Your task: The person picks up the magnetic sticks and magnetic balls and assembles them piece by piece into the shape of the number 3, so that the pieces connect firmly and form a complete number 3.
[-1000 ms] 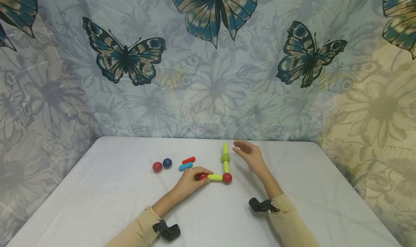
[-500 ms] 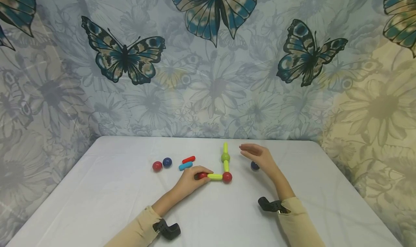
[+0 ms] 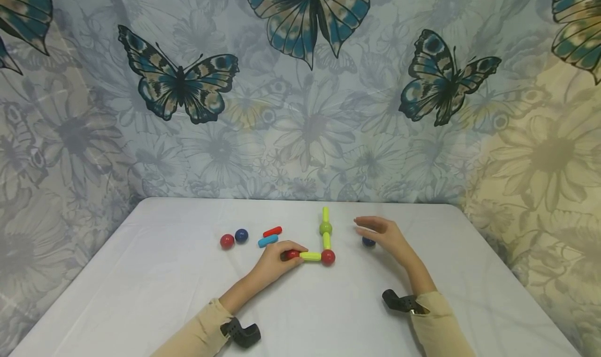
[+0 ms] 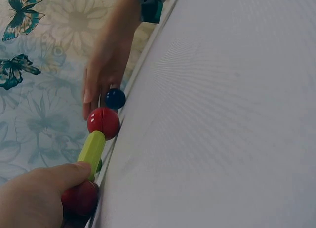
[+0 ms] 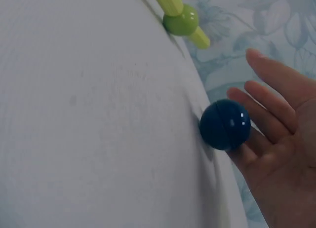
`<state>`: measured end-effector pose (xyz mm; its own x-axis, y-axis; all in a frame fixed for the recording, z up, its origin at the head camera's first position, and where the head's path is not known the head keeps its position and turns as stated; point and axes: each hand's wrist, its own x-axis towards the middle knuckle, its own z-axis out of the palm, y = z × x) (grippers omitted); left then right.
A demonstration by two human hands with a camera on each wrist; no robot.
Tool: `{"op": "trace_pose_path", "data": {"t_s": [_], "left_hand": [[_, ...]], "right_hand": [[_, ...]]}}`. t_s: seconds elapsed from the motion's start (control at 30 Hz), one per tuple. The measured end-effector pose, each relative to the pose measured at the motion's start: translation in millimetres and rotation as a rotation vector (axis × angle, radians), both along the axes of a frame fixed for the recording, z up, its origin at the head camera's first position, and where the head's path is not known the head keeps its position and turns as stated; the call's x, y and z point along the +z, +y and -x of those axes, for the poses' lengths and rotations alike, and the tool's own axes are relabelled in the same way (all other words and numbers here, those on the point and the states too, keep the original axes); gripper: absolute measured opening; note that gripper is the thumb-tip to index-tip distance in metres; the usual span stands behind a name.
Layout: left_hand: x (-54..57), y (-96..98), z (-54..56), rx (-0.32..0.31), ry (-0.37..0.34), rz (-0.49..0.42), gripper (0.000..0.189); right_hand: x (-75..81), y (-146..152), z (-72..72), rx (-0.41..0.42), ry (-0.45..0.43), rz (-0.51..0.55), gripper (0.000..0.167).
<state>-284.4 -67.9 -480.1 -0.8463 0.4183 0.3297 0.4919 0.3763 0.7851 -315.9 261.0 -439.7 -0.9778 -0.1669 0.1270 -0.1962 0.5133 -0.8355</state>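
1. Two yellow-green rods (image 3: 310,256) meet at a red ball (image 3: 328,257) below centre of the head view, on a white surface (image 3: 141,284).
2. Left hand (image 3: 271,260), lower centre: fingers pinch another red ball (image 3: 292,254) at the horizontal rod's left end.
3. Right hand (image 3: 386,234), right of centre: fingers loosely open, holding nothing, beside a dark blue ball (image 5: 225,124); touching or not, unclear.

Faced a pale blue-grey wall covering (image 3: 375,161) patterned with large faded flowers (image 3: 313,130), running behind and along both sides of a wide white table (image 3: 141,294) with rounded far corners. Saw black-edged teal-and-cream printed butterflies (image 3: 181,85) spread across the upper part, including ones cut off by the borders of the head view. Noticed a warm yellowish cast on the right side, cooler grey tones at the back and left.
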Motion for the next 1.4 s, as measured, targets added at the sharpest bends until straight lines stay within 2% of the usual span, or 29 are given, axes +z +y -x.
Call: {"op": "trace_pose_path", "data": {"t_s": [0.13,0.43,0.77,1.03,1.2,1.4], "left_hand": [[0.2,0.3,-0.3,0.002,-0.01,0.0,0.024],[1.2,-0.5,-0.4,-0.011,0.021,-0.001,0.024],[2.6,0.8,-1.0,-0.006,-0.019,-0.014,0.024],[1.8,0.2,-1.0,-0.005,-0.016,-0.015,0.024],[2.4,-0.1,-1.0,-0.008,-0.01,-0.005,0.024],[3.0,-0.1,-1.4,0.004,-0.019,0.004,0.024]], "right_hand": [[-4.0,6,-3.5,0.019,-0.011,0.009,0.049],[-6.3,13,-8.5,0.069,-0.001,-0.007,0.046],[-2.8,15,-12.8,0.105,-0.019,-0.027,0.045],[-4.6,20,-12.4,0.152,-0.037,-0.019,0.044],[-2.7,19,-12.4,0.158,-0.024,-0.037,0.042],[-2.4,16,-11.7,0.128,0.024,-0.054,0.041]]}}
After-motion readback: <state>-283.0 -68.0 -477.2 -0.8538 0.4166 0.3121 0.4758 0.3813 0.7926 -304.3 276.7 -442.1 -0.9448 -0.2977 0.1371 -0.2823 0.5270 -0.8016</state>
